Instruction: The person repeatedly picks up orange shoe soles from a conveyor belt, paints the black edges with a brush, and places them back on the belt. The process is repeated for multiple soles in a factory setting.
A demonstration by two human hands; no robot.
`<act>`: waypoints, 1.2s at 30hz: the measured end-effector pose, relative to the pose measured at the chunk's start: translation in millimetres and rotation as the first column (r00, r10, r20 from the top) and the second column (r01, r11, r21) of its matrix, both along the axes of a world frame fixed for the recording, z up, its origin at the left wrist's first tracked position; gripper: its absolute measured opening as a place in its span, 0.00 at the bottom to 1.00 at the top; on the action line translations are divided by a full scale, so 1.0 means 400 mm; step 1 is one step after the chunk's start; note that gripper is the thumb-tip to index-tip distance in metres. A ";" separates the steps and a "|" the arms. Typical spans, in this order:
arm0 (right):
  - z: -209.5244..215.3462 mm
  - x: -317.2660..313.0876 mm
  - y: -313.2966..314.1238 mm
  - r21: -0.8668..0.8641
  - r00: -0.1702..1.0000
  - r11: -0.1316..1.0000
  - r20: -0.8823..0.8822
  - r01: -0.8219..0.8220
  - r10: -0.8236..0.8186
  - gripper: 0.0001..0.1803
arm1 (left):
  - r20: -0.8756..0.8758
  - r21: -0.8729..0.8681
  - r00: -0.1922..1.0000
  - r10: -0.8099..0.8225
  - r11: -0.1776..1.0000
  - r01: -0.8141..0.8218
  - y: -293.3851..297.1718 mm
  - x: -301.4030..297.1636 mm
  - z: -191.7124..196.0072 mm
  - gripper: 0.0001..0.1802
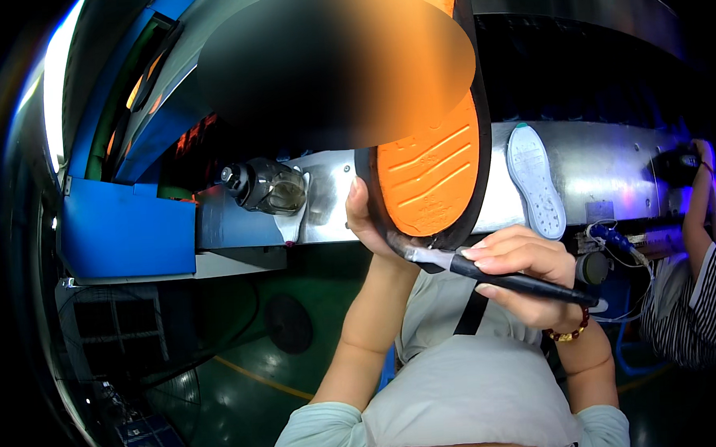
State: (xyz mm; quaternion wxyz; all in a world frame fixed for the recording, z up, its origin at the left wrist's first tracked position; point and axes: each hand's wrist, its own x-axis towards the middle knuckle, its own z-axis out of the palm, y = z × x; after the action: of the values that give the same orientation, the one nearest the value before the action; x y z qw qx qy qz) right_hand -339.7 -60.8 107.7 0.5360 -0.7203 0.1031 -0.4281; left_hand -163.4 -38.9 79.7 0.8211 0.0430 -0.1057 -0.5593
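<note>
My left hand (368,223) grips the heel end of an orange shoe sole with a black rim (431,168), held up close to the camera with its tread facing me. My right hand (520,268) holds a black-handled brush (504,279) whose pale bristle tip touches the black rim at the sole's lower edge. A beaded bracelet sits on my right wrist. The upper part of the sole is hidden behind a dark blurred patch.
A metal conveyor frame (603,165) runs across behind, with a white shoe sole (534,180) on it. A glass jar on a bracket (270,187) is at the left, beside a blue panel (127,233). Another person in a striped sleeve (700,288) works at the right.
</note>
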 end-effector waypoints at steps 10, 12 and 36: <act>-0.003 -0.012 -0.070 0.285 0.973 0.938 0.174 -0.196 0.151 0.11 | 0.275 -0.069 0.959 -0.074 0.993 0.097 -0.016 0.034 -0.008 0.32; 0.006 -0.020 -0.093 0.134 1.000 0.991 -0.026 -0.011 0.015 0.11 | 0.301 -0.068 0.951 -0.073 0.993 0.098 -0.021 0.032 0.007 0.32; 0.079 -0.034 -0.111 -0.090 0.973 0.975 -0.132 -0.204 0.192 0.11 | 0.181 0.160 0.875 -0.448 0.892 0.423 -0.041 0.062 0.036 0.27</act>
State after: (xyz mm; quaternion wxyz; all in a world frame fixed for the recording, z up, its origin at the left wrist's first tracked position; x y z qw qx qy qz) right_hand -353.3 -105.2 139.3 0.5309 -0.7785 0.0412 -0.3322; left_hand -138.4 -55.2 94.3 0.6539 0.1253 -0.1676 -0.7271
